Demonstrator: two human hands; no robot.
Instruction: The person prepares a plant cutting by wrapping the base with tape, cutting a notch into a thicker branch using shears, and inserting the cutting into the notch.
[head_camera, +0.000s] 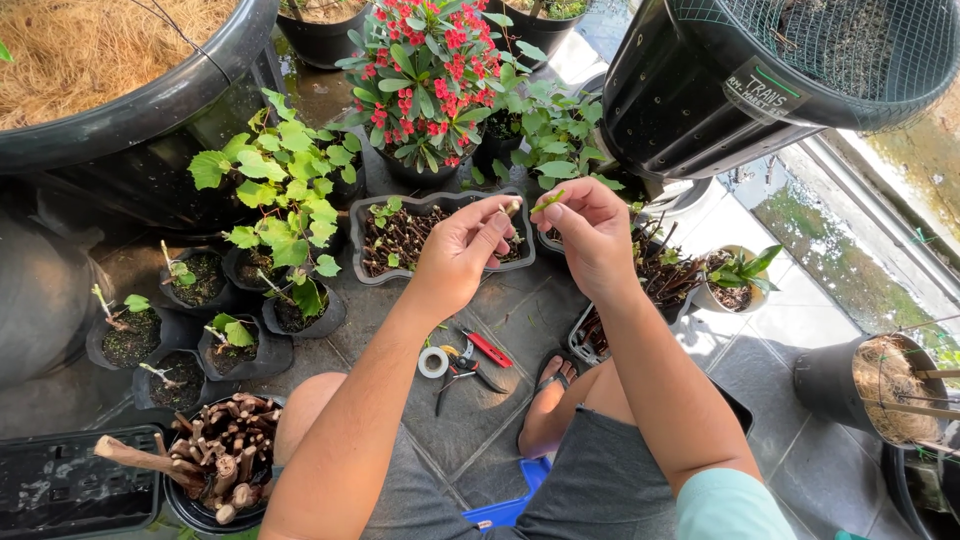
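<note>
You sit low on a wet tiled floor (520, 330) ringed by black pots, a red-flowering plant (428, 75) ahead. Your left hand (462, 250) pinches a short stem piece (511, 208) and your right hand (590, 228) pinches a green cutting (547, 201), their tips almost touching above the rectangular tray (372, 262). It looks like the fitting step; joining them calls for steady alignment, with tape roll (433, 362) and red-handled pruners (474, 362) below.
</note>
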